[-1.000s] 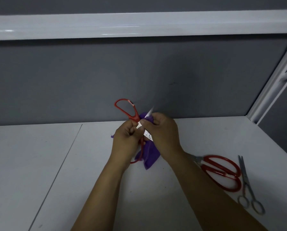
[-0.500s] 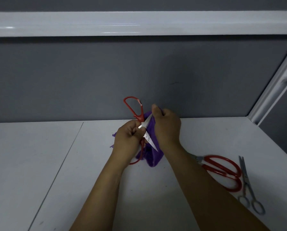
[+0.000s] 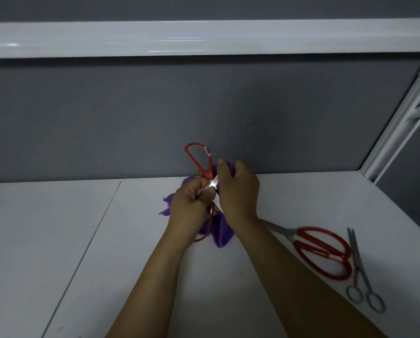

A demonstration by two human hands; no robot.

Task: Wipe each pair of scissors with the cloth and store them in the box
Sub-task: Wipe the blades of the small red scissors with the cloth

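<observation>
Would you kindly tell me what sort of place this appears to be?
Probably a plain workbench or cubicle station rather than a home: a white table backed by a grey partition, with a white shelf overhead.
</observation>
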